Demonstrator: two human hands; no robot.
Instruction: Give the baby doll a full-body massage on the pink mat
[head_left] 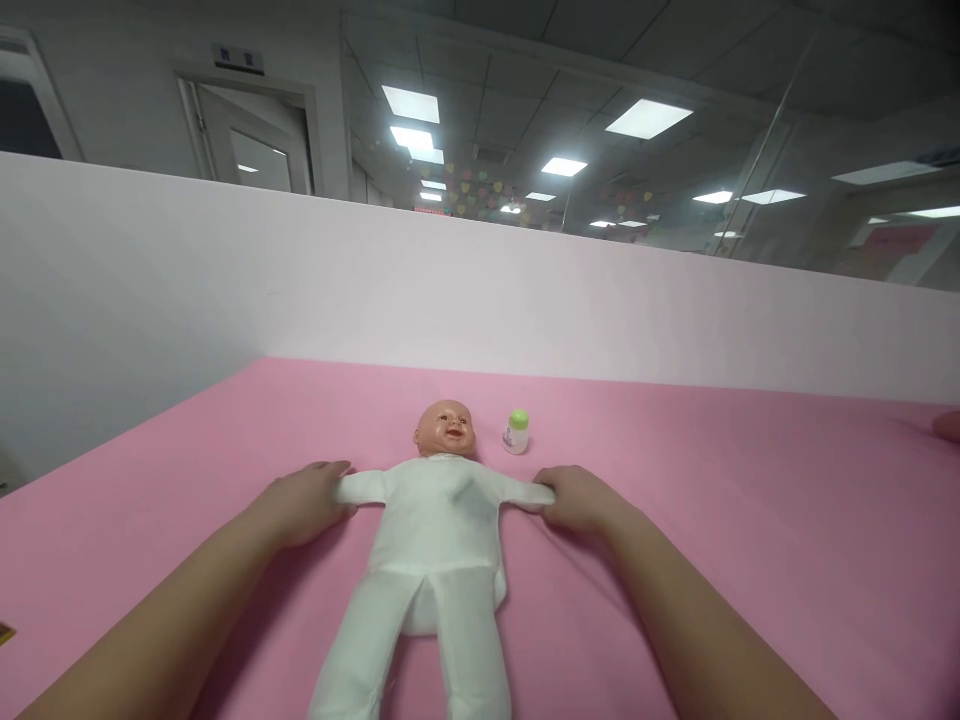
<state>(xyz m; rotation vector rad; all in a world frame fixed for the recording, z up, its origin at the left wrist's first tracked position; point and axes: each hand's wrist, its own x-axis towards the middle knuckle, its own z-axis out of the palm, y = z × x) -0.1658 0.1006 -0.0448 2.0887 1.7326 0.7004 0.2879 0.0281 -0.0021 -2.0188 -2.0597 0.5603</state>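
Note:
A baby doll (441, 520) with a hard plastic head and a white cloth body lies on its back on the pink surface (712, 560). Its arms are stretched out to both sides, and its legs run toward me. My left hand (310, 502) is closed around the end of the doll's arm on the left. On the other side, my right hand (576, 498) grips the end of the opposite arm, fingers wrapped round it. Just right of the doll's head stands a small bottle (516, 434) with a green cap, apart from both hands.
A white partition (480, 300) borders the pink surface at the back and left. At the far right edge a roundish pinkish-brown thing (946, 426) is partly in view. Some small yellow and dark object (6, 632) shows at the left edge. Beyond are a door (259, 140) and ceiling lights.

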